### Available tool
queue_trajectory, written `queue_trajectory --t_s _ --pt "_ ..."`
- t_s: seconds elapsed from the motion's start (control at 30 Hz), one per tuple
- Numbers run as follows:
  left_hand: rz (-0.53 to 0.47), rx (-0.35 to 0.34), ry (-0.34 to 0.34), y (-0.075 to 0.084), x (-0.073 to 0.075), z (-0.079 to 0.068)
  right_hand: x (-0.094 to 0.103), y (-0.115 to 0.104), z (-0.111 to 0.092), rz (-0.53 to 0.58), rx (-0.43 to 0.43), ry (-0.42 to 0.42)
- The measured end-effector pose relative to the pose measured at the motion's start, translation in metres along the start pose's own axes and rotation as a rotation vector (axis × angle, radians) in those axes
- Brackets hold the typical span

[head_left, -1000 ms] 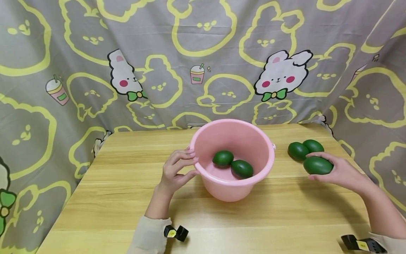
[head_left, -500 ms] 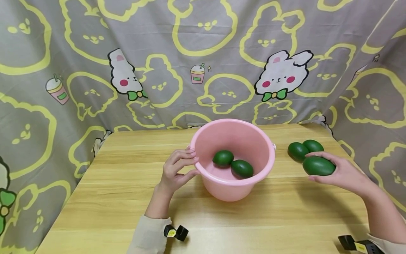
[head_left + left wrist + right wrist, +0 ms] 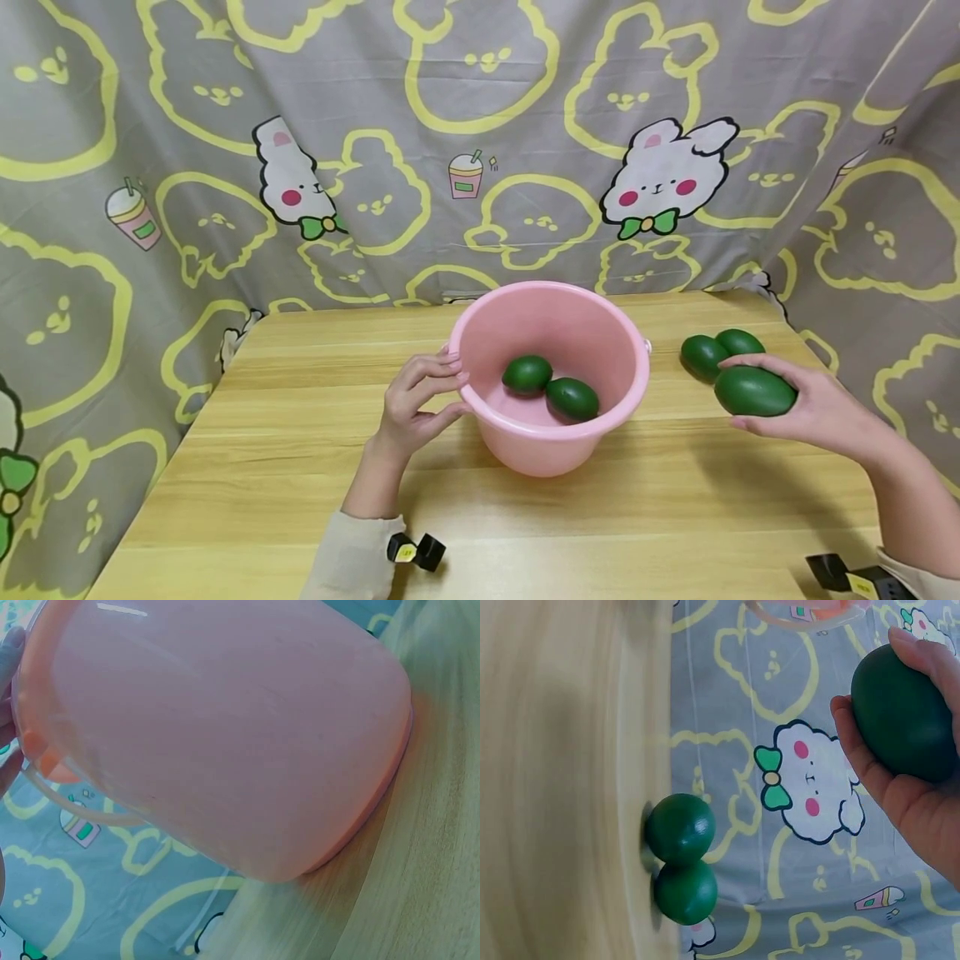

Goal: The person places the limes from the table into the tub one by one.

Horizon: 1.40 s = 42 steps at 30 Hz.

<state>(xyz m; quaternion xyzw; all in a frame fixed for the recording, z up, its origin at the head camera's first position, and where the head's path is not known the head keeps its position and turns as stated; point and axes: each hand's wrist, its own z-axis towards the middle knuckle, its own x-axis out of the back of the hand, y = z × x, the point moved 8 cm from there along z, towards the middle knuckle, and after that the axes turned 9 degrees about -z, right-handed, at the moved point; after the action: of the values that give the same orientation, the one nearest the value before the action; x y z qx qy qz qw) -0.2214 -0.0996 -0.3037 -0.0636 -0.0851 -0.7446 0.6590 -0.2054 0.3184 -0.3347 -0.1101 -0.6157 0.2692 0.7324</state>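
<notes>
A pink bucket [image 3: 551, 454] stands on the table, tilted slightly towards me in the head view. Two dark green oval fruits, one of them this smooth fruit [image 3: 573, 399], lie on its bottom. My left hand [image 3: 420, 398] holds the bucket's left rim, fingertips over the edge and thumb against the near side. To the right, my right hand [image 3: 821, 412] grips another dark green oval fruit [image 3: 904, 712] between thumb and fingers, above the tabletop. Just beyond it, two more such fruits, including this round-ended one [image 3: 681, 829], sit side by side on the table.
The wooden table [image 3: 285, 467] runs back to a grey curtain [image 3: 360, 100] with yellow animal outlines, which also hangs along both sides. A pale handle [image 3: 82, 810] hangs from the bucket. Black strapped devices [image 3: 416, 551] are worn at both wrists.
The fruit in my right hand looks slightly larger and closer to the head camera, lifted a little. My left hand, the bucket and the other fruits stay where they were.
</notes>
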Motion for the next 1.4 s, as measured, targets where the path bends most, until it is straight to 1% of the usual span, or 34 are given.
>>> queue_trajectory --t_s 0.17,0.43,0.67,0.97,1.13,1.4 --pt "0.004 -0.006 -0.002 0.0 0.0 0.0 0.003 -0.01 0.002 -0.011 0.028 0.005" --pt "0.0 -0.001 -0.004 0.0 0.0 -0.002 0.004 -0.021 0.007 0.001 0.057 -0.017" --pt "0.003 0.001 -0.006 0.0 0.001 -0.003 0.005 -0.033 0.011 -0.008 0.099 -0.023" --pt "0.004 -0.003 -0.007 0.0 0.0 -0.003 0.005 -0.05 0.017 0.009 0.143 -0.066" --pt "0.011 -0.002 -0.002 -0.001 0.0 -0.002 0.006 -0.061 0.022 0.035 0.188 -0.097" --pt "0.018 -0.003 -0.001 -0.002 0.001 -0.002 0.003 -0.078 0.029 0.094 0.298 -0.136"
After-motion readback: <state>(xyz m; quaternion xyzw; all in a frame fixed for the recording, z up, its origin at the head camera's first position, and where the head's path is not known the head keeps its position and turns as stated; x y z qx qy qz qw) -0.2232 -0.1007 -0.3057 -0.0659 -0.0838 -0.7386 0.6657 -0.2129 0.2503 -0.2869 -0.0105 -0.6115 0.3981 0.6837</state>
